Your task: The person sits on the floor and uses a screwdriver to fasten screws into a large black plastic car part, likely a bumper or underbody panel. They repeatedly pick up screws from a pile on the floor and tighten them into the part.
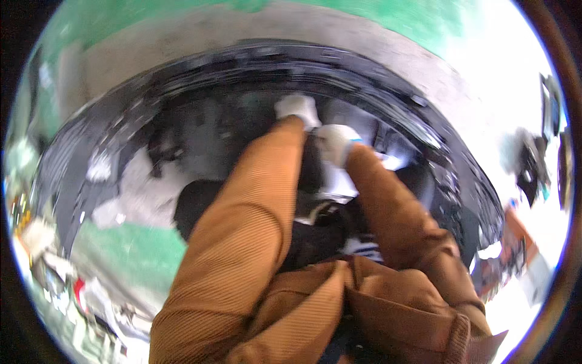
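Note:
A large curved black plastic part that looks like a car bumper (267, 59) arches around me, its inner side facing me. Both my arms, in brown ribbed sleeves, reach forward into its middle. White gloves cover my hands. My left hand (297, 110) is at the inner face of the black part, just below its ribbed upper edge. Close beside it, slightly nearer to me and to the right, is my right hand (337, 143). Motion blur smears both hands, so neither the fingers nor anything between them can be made out.
Green and grey floor (130, 258) shows at left and beyond the black part. Blurred clutter (85, 303) lies at the lower left. Dark objects (530, 161) stand at the far right, near an orange-brown box-like shape (521, 233). Bright glare washes out the right side.

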`<state>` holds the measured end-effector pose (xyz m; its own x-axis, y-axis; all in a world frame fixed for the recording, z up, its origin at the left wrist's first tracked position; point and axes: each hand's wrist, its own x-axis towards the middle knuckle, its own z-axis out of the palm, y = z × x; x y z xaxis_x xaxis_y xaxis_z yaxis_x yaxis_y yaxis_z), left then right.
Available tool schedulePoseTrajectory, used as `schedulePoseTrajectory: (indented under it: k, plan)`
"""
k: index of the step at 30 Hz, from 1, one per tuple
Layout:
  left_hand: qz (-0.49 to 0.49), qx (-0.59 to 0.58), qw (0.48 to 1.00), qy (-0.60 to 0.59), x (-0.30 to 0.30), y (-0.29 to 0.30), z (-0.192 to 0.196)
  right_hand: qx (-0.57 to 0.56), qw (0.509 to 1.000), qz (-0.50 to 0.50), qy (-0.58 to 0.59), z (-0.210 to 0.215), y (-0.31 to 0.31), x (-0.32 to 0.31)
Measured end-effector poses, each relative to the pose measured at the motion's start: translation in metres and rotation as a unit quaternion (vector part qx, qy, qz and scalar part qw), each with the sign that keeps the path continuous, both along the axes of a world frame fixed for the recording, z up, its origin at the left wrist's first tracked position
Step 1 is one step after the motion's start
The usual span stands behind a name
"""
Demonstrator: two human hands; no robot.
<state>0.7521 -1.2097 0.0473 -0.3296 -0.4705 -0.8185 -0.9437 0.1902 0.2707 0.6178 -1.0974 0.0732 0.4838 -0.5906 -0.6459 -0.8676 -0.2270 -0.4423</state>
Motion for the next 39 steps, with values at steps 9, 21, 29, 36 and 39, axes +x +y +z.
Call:
schedulePoseTrajectory:
  k: [9,21,29,36,39]
  plan:
    - [0.086,-0.078,0.993,0.000,0.006,0.013,-0.019,-0.031,0.962,0.176,0.206,0.064,-0.018,0.050]
    - [0.085,-0.108,0.990,0.012,0.002,0.019,-0.030,-0.023,0.998,-0.059,0.003,0.007,0.022,0.010]
    - [0.040,-0.068,0.997,0.005,0.007,0.007,-0.004,0.338,0.820,-0.442,-0.133,0.025,0.006,-0.001]
    - [0.058,-0.081,0.995,0.014,0.012,0.011,-0.011,0.019,0.969,0.120,0.216,0.084,-0.024,0.061]
    - [0.055,-0.099,0.994,0.010,0.007,0.015,-0.021,0.054,0.979,0.012,0.196,0.068,-0.011,0.068]
